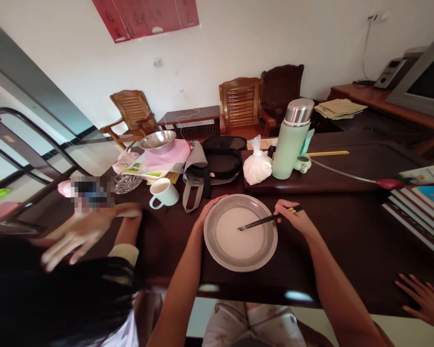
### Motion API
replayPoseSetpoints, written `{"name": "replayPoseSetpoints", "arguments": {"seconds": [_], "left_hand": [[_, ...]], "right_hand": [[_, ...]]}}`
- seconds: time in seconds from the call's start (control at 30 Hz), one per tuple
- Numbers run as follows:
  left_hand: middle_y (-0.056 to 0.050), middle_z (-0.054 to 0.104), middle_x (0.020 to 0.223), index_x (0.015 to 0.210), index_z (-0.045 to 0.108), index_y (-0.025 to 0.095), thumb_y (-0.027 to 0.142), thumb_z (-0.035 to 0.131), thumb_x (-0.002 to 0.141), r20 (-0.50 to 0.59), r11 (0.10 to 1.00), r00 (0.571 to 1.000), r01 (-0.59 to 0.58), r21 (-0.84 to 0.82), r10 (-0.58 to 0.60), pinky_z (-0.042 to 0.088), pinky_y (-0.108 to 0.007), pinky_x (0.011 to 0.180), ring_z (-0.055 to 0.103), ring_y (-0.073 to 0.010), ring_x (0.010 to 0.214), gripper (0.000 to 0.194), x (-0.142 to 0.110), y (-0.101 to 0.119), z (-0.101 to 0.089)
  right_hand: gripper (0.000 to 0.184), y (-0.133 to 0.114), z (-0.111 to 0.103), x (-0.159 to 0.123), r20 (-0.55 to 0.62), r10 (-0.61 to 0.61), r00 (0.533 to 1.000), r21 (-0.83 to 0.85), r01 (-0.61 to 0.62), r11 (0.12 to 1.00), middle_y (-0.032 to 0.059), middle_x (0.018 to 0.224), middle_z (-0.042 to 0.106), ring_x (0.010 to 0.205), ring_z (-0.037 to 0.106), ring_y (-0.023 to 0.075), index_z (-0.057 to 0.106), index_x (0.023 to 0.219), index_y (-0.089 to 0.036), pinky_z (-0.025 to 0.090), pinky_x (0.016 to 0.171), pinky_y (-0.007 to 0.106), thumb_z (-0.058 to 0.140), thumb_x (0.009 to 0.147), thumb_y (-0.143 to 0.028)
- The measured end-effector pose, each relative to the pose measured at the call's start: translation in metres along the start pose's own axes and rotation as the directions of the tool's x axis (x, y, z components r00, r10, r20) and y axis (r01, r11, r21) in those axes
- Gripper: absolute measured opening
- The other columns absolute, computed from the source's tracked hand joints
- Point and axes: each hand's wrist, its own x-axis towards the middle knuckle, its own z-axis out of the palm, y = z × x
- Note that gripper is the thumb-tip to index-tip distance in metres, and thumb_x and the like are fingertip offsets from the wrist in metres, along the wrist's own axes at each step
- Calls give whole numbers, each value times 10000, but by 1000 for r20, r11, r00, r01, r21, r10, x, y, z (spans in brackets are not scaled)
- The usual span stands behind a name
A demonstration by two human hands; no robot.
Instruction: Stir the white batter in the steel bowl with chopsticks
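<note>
A shallow metal bowl (240, 266) stands on the dark table in front of me, with a milky white liquid (238, 243) in it. My left hand (209, 210) is curled against the bowl's upper left rim and steadies it; part of its fingers is hidden. In my right hand (292, 215) is a pair of dark chopsticks (262, 221), gripped near their yellow-marked ends. Their tips reach into the liquid near the bowl's middle. Behind the bowl sits a tied clear bag of white powder (257, 167), next to a pale green thermos (291, 149).
A white mug (165, 193), a grey bag (197, 178) and a steel bowl (158, 140) on papers are at the left. Another person's arm (83, 233) and dark hair are close at left. Another hand (425, 296) rests at the right edge, below stacked books (415, 221).
</note>
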Motion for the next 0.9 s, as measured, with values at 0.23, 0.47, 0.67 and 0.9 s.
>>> {"name": "replayPoseSetpoints", "arguments": {"seconds": [0.23,0.47,0.67,0.9], "left_hand": [[-70,658,1162,1096,702,164,344,600,774,18,1000,1000,-14,20,14,295,-394,1088,471,-321,1240,382,2,-3,-6],[-74,650,1178,1110,696,163,346,603,783,37,999,999,-28,31,27,298,-390,1082,465,-312,1247,386,5,-7,-11],[-86,641,1193,1120,689,148,350,601,791,48,1000,999,-20,9,20,296,-397,1077,485,-320,1226,397,7,-8,-12],[-95,643,1188,1147,674,136,340,606,785,43,1000,999,-23,10,22,283,-393,1084,497,-308,1214,421,6,-8,-12]], "right_hand": [[131,-1,4,1,25,33,999,-10,-33,999,53,658,683,719,663,253,674,666,-368,511,602,375,618,779,-402],[173,8,-1,1,-5,98,995,17,-98,995,54,643,678,707,659,266,655,626,-368,521,616,391,615,783,-429],[164,8,-3,1,24,55,998,-1,-55,998,57,680,688,732,659,264,663,691,-371,514,629,398,574,817,-426],[174,12,-2,5,142,-101,985,48,95,994,72,673,684,679,640,239,684,735,-354,480,619,375,566,817,-452]]}}
